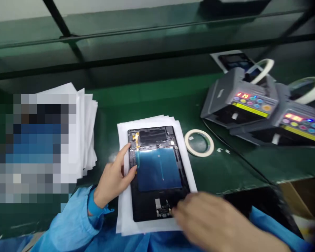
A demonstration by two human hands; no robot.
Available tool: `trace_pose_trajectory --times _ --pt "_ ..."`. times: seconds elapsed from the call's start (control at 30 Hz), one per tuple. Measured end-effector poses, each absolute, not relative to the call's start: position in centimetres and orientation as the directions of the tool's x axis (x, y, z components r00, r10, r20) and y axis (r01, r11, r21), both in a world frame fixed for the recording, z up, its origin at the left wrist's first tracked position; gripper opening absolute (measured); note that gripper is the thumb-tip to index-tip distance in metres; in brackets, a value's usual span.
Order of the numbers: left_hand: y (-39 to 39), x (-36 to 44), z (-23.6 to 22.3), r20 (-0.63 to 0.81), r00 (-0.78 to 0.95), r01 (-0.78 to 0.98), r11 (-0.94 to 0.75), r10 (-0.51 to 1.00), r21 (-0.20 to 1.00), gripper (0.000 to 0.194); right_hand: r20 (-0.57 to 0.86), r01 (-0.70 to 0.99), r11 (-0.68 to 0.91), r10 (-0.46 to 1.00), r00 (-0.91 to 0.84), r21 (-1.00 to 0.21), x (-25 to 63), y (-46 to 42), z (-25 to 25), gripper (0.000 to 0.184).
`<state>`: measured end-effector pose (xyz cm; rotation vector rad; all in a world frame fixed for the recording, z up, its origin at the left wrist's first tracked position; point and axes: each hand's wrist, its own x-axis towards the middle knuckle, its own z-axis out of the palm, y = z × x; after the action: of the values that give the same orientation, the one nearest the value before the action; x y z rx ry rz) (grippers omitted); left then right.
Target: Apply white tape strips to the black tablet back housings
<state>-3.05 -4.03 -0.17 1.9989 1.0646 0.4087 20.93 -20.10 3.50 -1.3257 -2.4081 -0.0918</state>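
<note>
An opened tablet [160, 201] lies face down on a stack of white sheets [187, 164], its inside exposed. A large blue battery [159, 169] fills its middle, and a small circuit board [161, 211] sits at the near end. My left hand [112, 180] is at the tablet's left edge, with thumb and forefinger spread and their tips touching the side. Over the near right corner, my right hand [207, 217] is blurred, its fingers curled together beside the small board. What those fingers pinch, if anything, is hidden.
A roll of cream tape [198, 154] lies right of the sheets, near small white scraps [219, 149]. Two grey tape dispensers [223, 94] with lit displays stand at right, with a black cable [233, 152] in front. White sheets [88, 140] are stacked at left, partly pixelated.
</note>
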Motion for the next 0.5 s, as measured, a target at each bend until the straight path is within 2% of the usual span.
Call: trace_pose_trajectory --times 0.03,0.07,0.1,0.13,0.17,0.2,0.3,0.4,0.5 --pt "-3.9 -3.0 -0.1 -0.086 0.582 0.571 -0.331 0.808 0.751 0.065 0.427 0.897 0.434 0.830 -0.359 -0.088 23.2 -20.3 3.1 0.025" --pt "-3.8 -3.0 -0.1 -0.084 0.582 0.586 -0.346 0.809 0.732 0.064 0.507 0.963 0.269 0.827 -0.242 0.020 25.7 -20.6 2.6 0.021" --pt "-3.8 -2.9 -0.1 -0.075 0.589 0.585 -0.360 0.805 0.727 0.062 0.620 0.988 0.035 0.775 -0.123 0.152 28.5 -21.0 1.9 0.022" --pt "-3.7 -2.8 -0.1 -0.064 0.597 0.578 -0.374 0.799 0.726 0.061 0.700 0.949 -0.172 0.711 -0.067 0.266 31.3 -21.5 1.1 0.028" --pt "-3.7 -2.8 -0.1 -0.047 0.604 0.572 -0.391 0.796 0.721 0.059 0.743 0.894 -0.294 0.666 -0.063 0.339 33.9 -21.9 0.1 0.030" --pt "-3.6 -2.7 -0.1 -0.020 0.607 0.568 -0.417 0.794 0.709 0.056 0.782 0.855 -0.371 0.621 -0.061 0.361 36.3 -22.4 -0.8 0.028" --pt "-3.1 -2.7 0.0 0.137 0.603 0.546 -0.532 0.786 0.647 0.046 0.773 0.812 -0.469 0.633 0.035 0.348 41.3 -23.4 -3.4 0.026" --pt "-2.4 -2.7 0.5 0.319 0.581 0.513 -0.642 0.749 0.570 0.035 0.710 0.803 -0.544 0.664 0.233 0.245 43.7 -23.5 -4.6 0.031" --pt "-1.7 -2.4 1.1 0.433 0.589 0.496 -0.728 0.683 0.474 0.022 0.637 0.809 -0.570 0.680 0.364 0.146 44.7 -22.9 -4.3 0.027"
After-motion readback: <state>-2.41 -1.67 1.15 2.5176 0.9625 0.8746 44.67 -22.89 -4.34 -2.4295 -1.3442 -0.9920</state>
